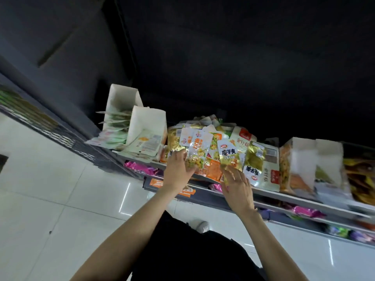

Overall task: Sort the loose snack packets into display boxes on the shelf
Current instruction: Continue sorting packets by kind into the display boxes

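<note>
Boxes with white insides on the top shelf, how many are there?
3. One tall box stands at the far left, a second box leans right beside it, and a third box is on the right past the packet pile. Others may hide behind.

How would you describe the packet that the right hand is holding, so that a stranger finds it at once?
Start at the top shelf, at the heap of loose packets in its middle. The right hand pinches the gold packet by its lower edge. Unlike its neighbours, it stands upright, with bold black characters on a white panel.
</note>
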Demonstrator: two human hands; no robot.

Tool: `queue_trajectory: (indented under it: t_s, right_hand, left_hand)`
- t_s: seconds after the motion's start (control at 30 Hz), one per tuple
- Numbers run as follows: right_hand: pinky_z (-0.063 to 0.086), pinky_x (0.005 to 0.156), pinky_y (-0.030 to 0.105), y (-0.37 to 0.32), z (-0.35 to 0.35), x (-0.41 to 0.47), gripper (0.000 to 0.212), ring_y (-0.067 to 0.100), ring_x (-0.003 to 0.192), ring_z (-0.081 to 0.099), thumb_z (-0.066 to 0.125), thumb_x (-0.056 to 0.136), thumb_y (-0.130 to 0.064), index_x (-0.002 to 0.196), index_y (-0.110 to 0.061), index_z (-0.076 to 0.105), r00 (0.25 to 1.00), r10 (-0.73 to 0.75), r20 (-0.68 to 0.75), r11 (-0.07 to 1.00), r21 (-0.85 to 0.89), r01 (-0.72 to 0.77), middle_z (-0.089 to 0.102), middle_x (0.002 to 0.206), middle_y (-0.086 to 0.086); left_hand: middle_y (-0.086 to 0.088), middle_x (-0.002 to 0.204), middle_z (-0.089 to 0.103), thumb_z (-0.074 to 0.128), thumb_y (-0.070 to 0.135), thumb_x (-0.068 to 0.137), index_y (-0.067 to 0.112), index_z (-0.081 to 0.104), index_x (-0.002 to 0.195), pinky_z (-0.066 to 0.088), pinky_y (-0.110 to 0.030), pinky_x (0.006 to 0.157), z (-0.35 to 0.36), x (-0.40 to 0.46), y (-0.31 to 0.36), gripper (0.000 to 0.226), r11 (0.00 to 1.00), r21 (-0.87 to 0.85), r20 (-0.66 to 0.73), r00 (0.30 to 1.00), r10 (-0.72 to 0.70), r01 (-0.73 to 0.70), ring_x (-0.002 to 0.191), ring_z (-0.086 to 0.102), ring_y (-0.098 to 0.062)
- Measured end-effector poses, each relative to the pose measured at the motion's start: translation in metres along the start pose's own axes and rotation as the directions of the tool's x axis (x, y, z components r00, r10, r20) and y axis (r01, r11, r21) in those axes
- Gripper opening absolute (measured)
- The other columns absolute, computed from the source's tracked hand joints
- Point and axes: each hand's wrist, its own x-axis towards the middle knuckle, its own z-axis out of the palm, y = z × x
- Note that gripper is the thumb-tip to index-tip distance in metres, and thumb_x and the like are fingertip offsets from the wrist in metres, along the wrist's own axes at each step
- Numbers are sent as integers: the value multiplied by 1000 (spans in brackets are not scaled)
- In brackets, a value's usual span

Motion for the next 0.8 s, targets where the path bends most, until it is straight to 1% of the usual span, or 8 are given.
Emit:
queue_trajectory:
  t_s: [0.1,0.2,0.37,0.57,0.63,0.7,0.73,0.8]
  right_hand:
    - [47,94,44,8,7,-3,58,31,121,51,73,78,-16,132,-20,54,997,9,75,1000,22,-10,52,135,9]
    - [49,89,46,9,9,-5,55,34,118,53,77,75,-20,126,-25,58,998,-18,56,999,-33,20,53,132,12]
    - [51,84,50,4,10,-2,57,36,112,54,79,70,-26,123,-30,59,998,-10,65,985,-173,21,52,129,14]
    - [49,84,46,-3,11,7,55,35,109,53,75,74,-31,126,-30,56,1000,1,19,981,-192,2,52,127,16]
    - [49,85,46,-4,8,7,48,34,110,52,74,76,-28,122,-26,59,999,-23,-35,996,-84,20,53,125,15]
    - [48,89,45,-8,-2,9,39,31,110,52,66,86,-26,124,-23,60,998,10,-63,982,191,2,55,123,11]
    - [49,89,42,-11,-11,11,36,26,107,54,61,90,-27,126,-21,57,997,72,-35,918,393,-53,56,122,7]
    - [51,86,33,-15,-36,18,42,13,97,60,56,93,-31,133,-19,49,969,212,128,659,713,-239,61,116,-1]
  left_hand:
    - [-8,135,44,67,51,79,11,30,142,40,-33,103,15,18,11,84,995,-14,-13,995,-103,102,127,42,-24]
    - [-11,135,43,73,49,76,13,25,143,42,-35,98,25,25,18,90,984,28,1,985,-174,174,127,42,-25]
    - [-8,112,58,76,30,78,10,36,137,47,-32,89,29,26,18,75,986,-40,-78,983,-165,163,106,56,-23]
    - [-7,129,57,68,18,85,10,39,136,46,-38,98,8,14,13,59,966,-220,-50,988,-148,133,117,56,-24]
    - [-4,133,54,70,22,84,11,39,138,41,-41,104,1,6,19,63,934,-333,-5,990,-140,130,122,51,-22]
    - [0,137,49,73,24,81,13,39,139,33,-44,110,-8,-2,28,68,872,-465,60,988,-141,153,127,44,-19]
    - [1,140,45,73,23,81,13,37,141,29,-41,112,-13,-5,33,71,844,-503,118,982,-145,185,130,40,-18]
    - [4,140,41,71,22,83,16,35,143,28,-38,112,-23,-6,43,70,831,-510,253,962,-102,222,130,37,-15]
